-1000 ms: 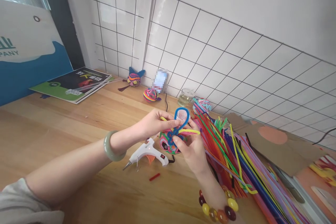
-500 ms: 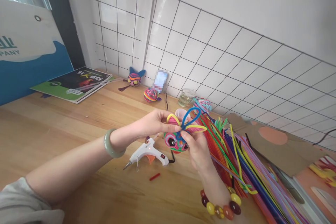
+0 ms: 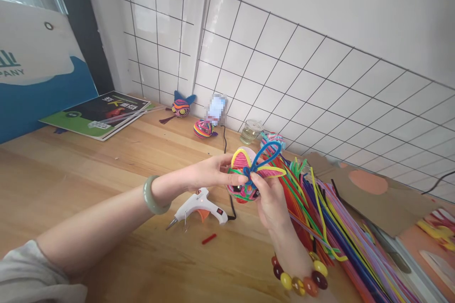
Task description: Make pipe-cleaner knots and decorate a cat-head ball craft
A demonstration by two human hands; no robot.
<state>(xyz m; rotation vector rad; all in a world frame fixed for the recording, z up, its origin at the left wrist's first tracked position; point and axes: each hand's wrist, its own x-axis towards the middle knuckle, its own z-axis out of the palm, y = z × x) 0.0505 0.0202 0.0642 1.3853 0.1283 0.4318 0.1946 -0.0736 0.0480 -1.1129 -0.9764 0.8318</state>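
Observation:
Both hands hold a round pipe-cleaner animal head [image 3: 245, 192] in green, pink and red, above the table. It has dark eyes and two pink ears edged in yellow. A blue pipe-cleaner loop [image 3: 269, 154] rises from between the ears. My left hand [image 3: 216, 171] is closed on the head's left side, thumb pressed at the blue base. Around the right side wraps my right hand [image 3: 272, 194], its thumb at the same blue base. The far fingers are hidden behind the head. Below lies a white glue gun [image 3: 201, 204] with an orange trigger.
A short red stick [image 3: 209, 238] lies near the glue gun. Bundles of coloured pipe cleaners [image 3: 341, 227] and cardboard [image 3: 369, 194] fill the right. Along the wall stand a glass jar [image 3: 250, 132], a phone [image 3: 216, 109] and finished heads [image 3: 181, 107]. A green-black booklet [image 3: 103, 116] lies left.
The head has moved slightly right and tipped, so its left ear faces me more broadly and the eyes are more covered. The blue loop leans further right. Both hands keep their grip.

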